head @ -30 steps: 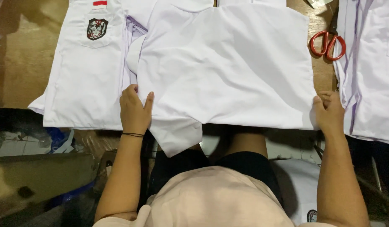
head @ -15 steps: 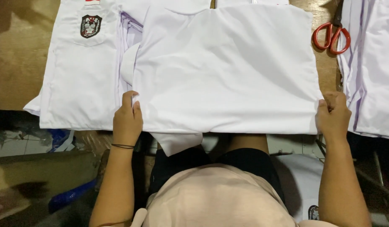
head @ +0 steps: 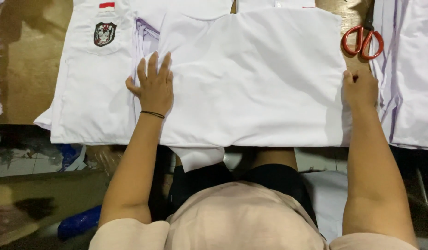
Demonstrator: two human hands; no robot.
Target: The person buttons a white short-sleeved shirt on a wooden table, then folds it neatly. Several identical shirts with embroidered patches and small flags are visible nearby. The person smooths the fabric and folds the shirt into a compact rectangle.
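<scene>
Wooden table (head: 24,69), brown, worn, from 9 to 12 o'clock. Dim floor (head: 24,166) at 8 o'clock, pale tiles, blue object (head: 77,222).

Layout around the middle shirt (head: 255,78), spread on the table (head: 24,69).

Left of it, partly underneath: a badged shirt (head: 93,97). Right of it: scissors (head: 362,41), then more shirts (head: 408,74). On its left and right edges: left hand (head: 154,88), right hand (head: 360,88).

You get bright, even light from above: the white cotton shirt (head: 255,78) at centre frame nearly blows out, its folds faint. The brown wooden table (head: 24,69) at upper left carries soft shadows. The lower left of the frame is dim and blurred.
</scene>
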